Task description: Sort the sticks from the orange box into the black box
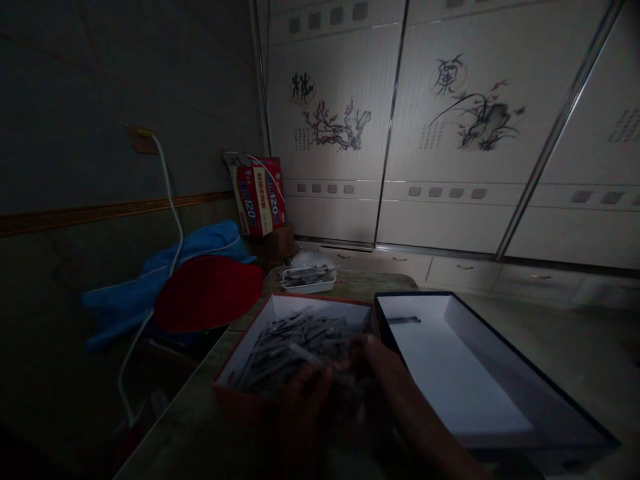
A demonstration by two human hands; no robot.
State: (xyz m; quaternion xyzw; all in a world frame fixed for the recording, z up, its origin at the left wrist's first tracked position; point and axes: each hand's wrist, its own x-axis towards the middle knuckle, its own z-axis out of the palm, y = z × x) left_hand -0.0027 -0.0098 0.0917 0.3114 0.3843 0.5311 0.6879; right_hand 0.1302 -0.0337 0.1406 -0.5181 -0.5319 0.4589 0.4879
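Observation:
My left hand [306,393] is over the near side of an orange-edged box [230,363], its fingers closed on a pale thin strip [304,353] that points up and left. My right hand [377,360] comes in from the right, fingers bent and drawn together close to the left fingertips. What lies in the right fingers is too dark and blurred to make out. Beneath the hands, a heap of thin grey-white sticks [295,337], perhaps pens, fills the box. A dim, see-through piece below the hands cannot be told clearly.
Right of the box is a dark-edged open box [480,380] with one slim dark stick [405,320] inside. A white tray [310,285] of similar sticks stands behind on the table [375,280]. To the left are a red round seat [210,293], blue cloth [200,243] and a white cable [170,193].

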